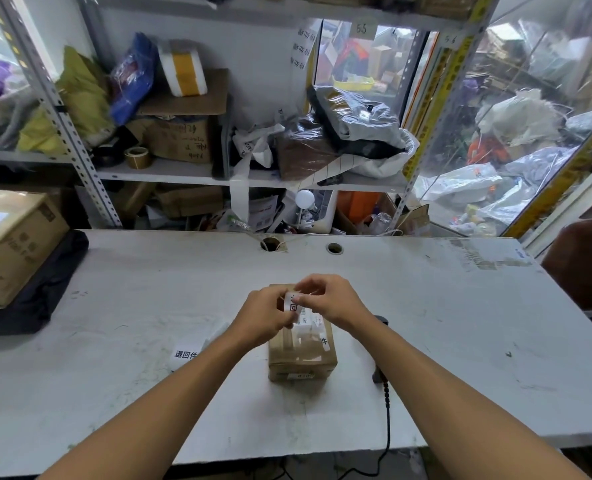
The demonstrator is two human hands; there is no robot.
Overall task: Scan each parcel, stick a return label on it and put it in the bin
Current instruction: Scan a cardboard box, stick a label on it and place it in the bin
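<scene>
A person's left hand (265, 315) and right hand (329, 299) meet above a small cardboard parcel (301, 351) at the middle of a worn white table (443, 306); the fingers of both pinch a white return label (292, 303), seemingly peeling it from its backing. The step wants care: free one corner cleanly, keep the sticky face off the fingertips, lay it flat on bare cardboard clear of the parcel's printed slip; smooth from one edge outward. A corded scanner (380, 372) lies just beside the parcel, more labels (185, 355) to its left; no bin shows.
</scene>
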